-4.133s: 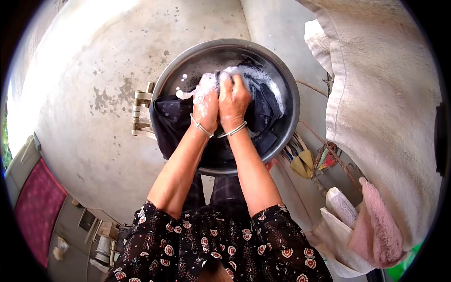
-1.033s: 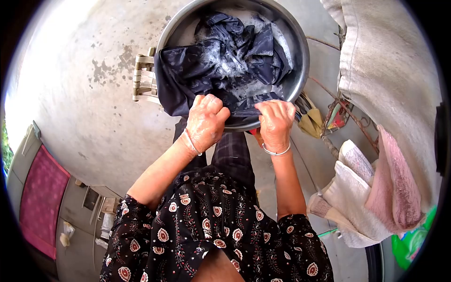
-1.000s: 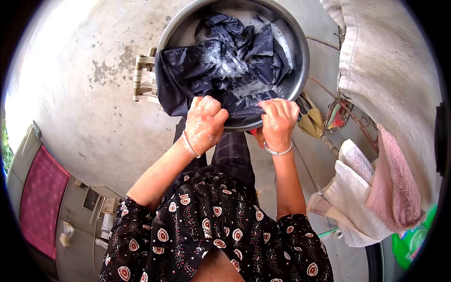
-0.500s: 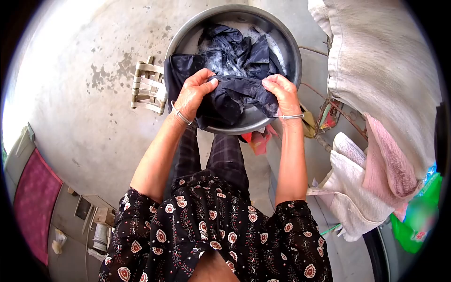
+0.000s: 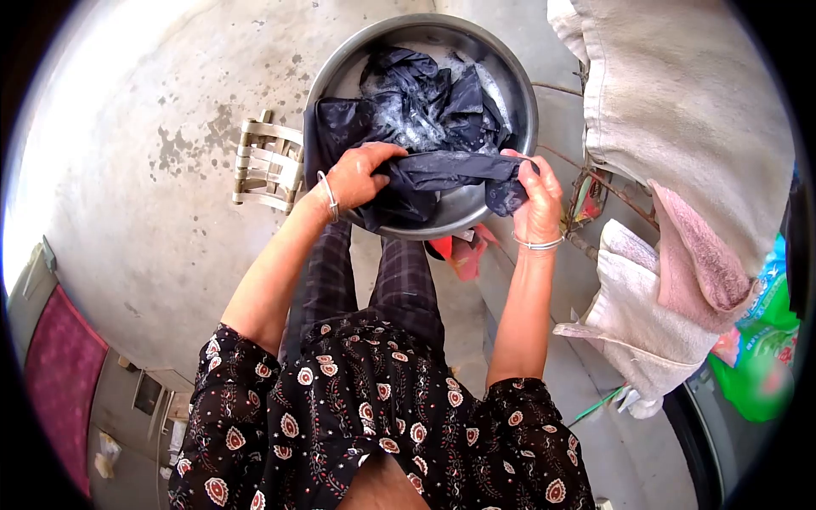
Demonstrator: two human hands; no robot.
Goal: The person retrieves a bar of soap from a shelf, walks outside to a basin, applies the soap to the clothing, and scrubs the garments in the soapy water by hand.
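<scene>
A dark, wet garment with white suds on it lies bunched in a round metal basin. My left hand grips the cloth near the basin's front-left edge, fingers closed. At the front-right rim my right hand is closed on another part of the same garment. Between both hands a band of the cloth is drawn out fairly straight. Its folds hide my left fingertips. Part of the garment hangs over the basin's left rim.
Left of the basin stands a small woven stool. Pale cloths and a pink towel hang at the right, near thin branches. A green plastic bag is at the far right. Wet spots mark the concrete floor.
My right hand has moved right and slightly down, turning upward with the cloth in it. The stretch of cloth between my hands is longer and straighter.
</scene>
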